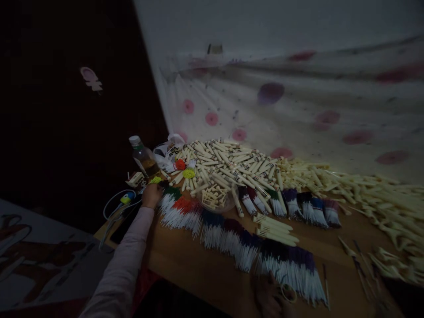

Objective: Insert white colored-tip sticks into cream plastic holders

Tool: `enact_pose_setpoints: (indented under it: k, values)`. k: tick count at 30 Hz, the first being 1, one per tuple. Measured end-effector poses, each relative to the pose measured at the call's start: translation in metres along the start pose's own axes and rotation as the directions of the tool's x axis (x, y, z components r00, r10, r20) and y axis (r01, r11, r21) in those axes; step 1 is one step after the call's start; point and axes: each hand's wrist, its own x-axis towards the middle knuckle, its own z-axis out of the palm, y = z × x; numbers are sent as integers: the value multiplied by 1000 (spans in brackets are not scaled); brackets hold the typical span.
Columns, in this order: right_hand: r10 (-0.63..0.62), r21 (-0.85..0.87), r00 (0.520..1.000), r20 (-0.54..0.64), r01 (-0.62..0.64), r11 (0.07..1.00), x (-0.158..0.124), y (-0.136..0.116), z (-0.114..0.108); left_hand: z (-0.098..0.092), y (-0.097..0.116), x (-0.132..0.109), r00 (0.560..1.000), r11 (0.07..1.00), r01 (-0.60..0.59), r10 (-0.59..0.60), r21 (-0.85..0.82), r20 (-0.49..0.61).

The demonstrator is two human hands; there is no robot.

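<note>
My left hand reaches to the table's left side, its fingers curled at a dark bundle beside the green-tipped sticks; what they hold is too dark to make out. Near the front edge, my right hand lies in shadow by the purple-tipped sticks, next to a pale ring; its fingers are hard to see. Rows of white sticks with orange, blue and dark tips spread across the table. Behind them stands a clear round container with small cream pieces.
A large heap of cream pegs lies along the curtain, with more cream parts to the right. A bottle, a white bag and a cable are at the left. Loose sticks lie at right.
</note>
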Motion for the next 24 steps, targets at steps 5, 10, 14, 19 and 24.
enact_pose_setpoints:
  k: [5,10,14,19,24]
  values:
    - [-32,85,997,-77,39,996,0,2,3,-9,-4,0,999,997,-28,25,-69,-39]
    - [-60,116,998,1,60,991,0,-2,12,-20,2,-7,996,987,-30,17,-159,-82]
    - [-91,107,992,85,82,991,-1,-5,18,-32,11,-16,989,957,-39,-3,-288,-146]
    - [-133,117,987,88,123,986,0,-2,18,-58,37,-52,948,845,-151,-24,-514,-318]
    - [-169,129,985,23,165,978,-14,-2,24,-76,94,-161,886,540,-420,71,-729,-458]
